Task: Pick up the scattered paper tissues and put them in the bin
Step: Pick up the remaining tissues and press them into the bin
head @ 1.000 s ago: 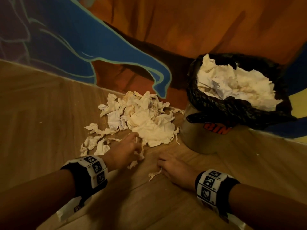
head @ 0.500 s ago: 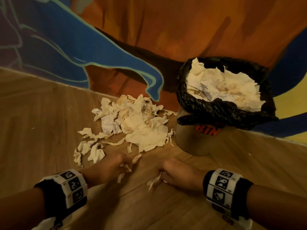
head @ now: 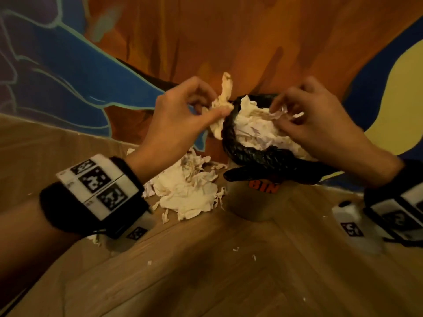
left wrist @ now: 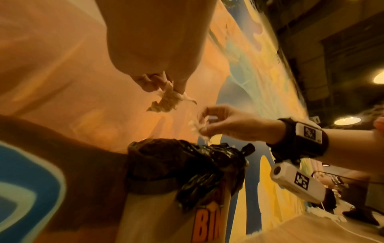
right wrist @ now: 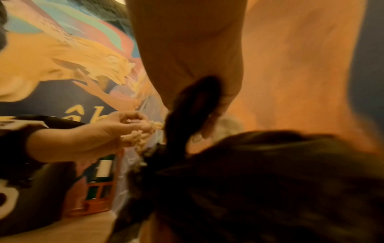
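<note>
My left hand (head: 217, 106) is raised beside the bin's left rim and pinches a crumpled tissue scrap (head: 225, 92) between thumb and fingers. The left wrist view shows that scrap (left wrist: 168, 98) dangling from the fingertips. My right hand (head: 279, 115) hovers over the bin's mouth and pinches a small tissue scrap (head: 282, 110), also visible in the left wrist view (left wrist: 197, 126). The tan bin (head: 251, 204), marked BIN, has a black liner (head: 256, 156) and is heaped with tissues (head: 254, 131). A pile of tissues (head: 187, 184) lies on the floor left of it.
The bin stands on a wooden floor (head: 229, 271) against a painted orange and blue wall (head: 229, 42). Tiny paper crumbs (head: 235, 249) dot the floor in front. The right wrist view shows mostly the dark liner (right wrist: 259, 180), blurred.
Both hands were down on the floor picking at small scraps near the pile. They have risen with the scraps to the bin's mouth, and the view has moved closer.
</note>
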Action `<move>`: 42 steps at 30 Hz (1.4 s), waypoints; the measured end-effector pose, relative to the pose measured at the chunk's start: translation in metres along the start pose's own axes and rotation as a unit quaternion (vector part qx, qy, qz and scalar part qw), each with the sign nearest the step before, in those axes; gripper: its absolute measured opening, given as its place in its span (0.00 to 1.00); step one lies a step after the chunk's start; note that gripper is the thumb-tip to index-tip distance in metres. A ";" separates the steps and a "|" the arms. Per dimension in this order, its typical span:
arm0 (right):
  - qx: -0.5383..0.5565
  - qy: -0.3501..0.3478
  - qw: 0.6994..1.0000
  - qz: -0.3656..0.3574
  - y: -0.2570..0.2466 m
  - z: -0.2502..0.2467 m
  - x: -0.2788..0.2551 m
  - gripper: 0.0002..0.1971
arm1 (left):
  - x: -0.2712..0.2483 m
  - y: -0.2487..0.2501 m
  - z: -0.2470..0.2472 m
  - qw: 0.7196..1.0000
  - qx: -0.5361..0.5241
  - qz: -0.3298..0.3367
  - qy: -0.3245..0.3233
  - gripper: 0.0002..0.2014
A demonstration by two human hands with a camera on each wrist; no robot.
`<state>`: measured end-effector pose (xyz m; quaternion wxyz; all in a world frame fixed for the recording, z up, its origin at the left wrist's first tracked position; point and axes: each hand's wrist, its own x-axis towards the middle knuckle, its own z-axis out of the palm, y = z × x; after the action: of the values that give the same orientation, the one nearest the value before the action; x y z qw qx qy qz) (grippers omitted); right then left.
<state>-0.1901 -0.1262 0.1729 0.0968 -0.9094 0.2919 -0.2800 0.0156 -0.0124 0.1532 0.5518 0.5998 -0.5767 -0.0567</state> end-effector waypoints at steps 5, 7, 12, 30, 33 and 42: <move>-0.064 -0.104 0.990 0.068 0.044 -0.011 -0.003 0.06 | 0.029 0.005 0.040 0.999 -0.028 0.034 -0.011 0.11; -0.065 -0.160 0.982 0.075 0.048 -0.009 -0.005 0.06 | 0.034 -0.002 0.055 0.997 0.014 0.029 -0.067 0.08; -0.117 -0.278 0.951 0.070 0.051 0.003 0.002 0.11 | 0.041 -0.012 0.078 0.930 0.214 0.027 -0.297 0.14; -0.026 -0.102 0.981 -0.160 -0.100 0.064 0.032 0.11 | -0.087 -0.132 -0.105 0.868 0.311 -0.205 -0.328 0.13; 0.010 -0.201 0.962 -0.185 -0.122 0.129 0.024 0.10 | -0.138 -0.174 -0.133 0.831 0.341 -0.299 -0.322 0.19; 0.078 -0.431 0.894 -0.095 -0.146 0.289 -0.006 0.21 | -0.199 -0.215 -0.138 0.802 0.325 -0.420 -0.272 0.39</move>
<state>0.0394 -0.0007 -0.0187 0.2562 -0.9539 0.1109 0.1098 0.1832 0.1609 -0.0633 0.0672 0.8875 -0.3790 -0.2534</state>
